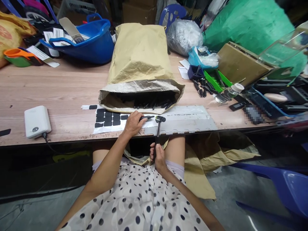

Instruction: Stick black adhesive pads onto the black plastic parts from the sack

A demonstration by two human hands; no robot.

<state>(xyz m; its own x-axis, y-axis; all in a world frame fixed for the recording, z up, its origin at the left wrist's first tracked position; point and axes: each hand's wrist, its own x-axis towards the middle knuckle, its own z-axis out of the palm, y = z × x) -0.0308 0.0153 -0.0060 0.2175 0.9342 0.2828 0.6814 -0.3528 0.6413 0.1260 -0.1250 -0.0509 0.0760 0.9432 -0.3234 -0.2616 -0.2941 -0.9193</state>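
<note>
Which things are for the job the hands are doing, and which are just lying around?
Probably for the job:
- hammer-like tool, in the right hand
- thin dark piece, in the left hand
- grey board, by the tool's head
- open paper sack, with dark pieces inside

Probably just lying around:
- white box
- blue basin
- clear bottle

The table (72, 86) was pale wood-grain. A paper sack (141, 54) lay across its middle, open mouth toward the near edge, with a sheet of black stickers (108, 118) and a grey board (192, 118) in front. A white box (37, 120) and blue basin (96, 45) sat left; a green tray (213, 82) and clear bottle (227, 93), right.
</note>
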